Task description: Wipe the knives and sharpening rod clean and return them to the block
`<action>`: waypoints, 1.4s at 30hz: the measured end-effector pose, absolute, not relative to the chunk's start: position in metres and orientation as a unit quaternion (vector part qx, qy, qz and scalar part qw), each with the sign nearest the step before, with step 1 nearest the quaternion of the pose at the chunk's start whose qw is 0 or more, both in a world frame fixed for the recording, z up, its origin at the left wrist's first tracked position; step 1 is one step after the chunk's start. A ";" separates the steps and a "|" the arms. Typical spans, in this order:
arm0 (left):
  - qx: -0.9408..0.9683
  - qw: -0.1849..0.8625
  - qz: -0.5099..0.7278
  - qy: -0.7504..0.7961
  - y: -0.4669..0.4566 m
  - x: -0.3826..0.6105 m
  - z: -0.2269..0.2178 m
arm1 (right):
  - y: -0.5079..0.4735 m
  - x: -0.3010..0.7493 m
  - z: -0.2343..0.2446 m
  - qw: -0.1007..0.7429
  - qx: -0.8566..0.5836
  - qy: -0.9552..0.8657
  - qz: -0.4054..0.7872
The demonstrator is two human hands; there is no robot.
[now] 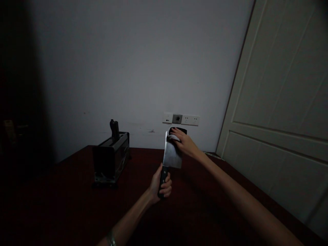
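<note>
My left hand [159, 186] is wrapped round the black riveted handle of a cleaver [172, 156], which stands blade up above the table. The broad metal blade leans slightly to the right. Near the top of the blade, my right hand [186, 144] is closed on a white cloth [174, 137] and presses it against the blade's face. Most of the cloth is hidden under the fingers. Behind the fingertips shows a dark patch at the blade's top; I cannot tell whether it is a reflection or a separate thing.
A dark, shiny knife block [110, 159] stands to the left on the red-brown table [143, 159], with black handles sticking up from it. Sockets and switches [190, 120] are on the wall behind. A pale panelled door [276, 102] rises at the right. The light is dim.
</note>
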State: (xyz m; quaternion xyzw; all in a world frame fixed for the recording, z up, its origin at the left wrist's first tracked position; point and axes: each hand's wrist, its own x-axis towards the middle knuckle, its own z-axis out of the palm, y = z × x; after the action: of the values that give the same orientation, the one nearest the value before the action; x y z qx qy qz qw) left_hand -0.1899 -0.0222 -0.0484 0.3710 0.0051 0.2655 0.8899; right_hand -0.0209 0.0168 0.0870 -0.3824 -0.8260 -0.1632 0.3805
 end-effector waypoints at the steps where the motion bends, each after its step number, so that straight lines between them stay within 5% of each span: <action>1: 0.371 0.890 0.264 0.004 -0.021 -0.191 -0.048 | 0.014 -0.022 0.085 0.378 -0.380 -0.828 -0.163; 10: 0.364 0.892 0.269 -0.012 -0.019 -0.194 -0.044 | -0.032 -0.041 0.069 0.302 -0.355 -0.875 -0.132; 42: 0.367 0.885 0.286 0.012 -0.012 -0.197 -0.040 | -0.018 -0.042 0.059 0.340 -0.291 -0.889 -0.099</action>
State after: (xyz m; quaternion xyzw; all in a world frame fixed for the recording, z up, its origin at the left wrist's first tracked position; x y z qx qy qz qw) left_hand -0.1970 -0.0122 -0.0405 0.3666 0.0120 0.2857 0.8853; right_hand -0.0423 -0.0177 0.0590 -0.2913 -0.8885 -0.0992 0.3403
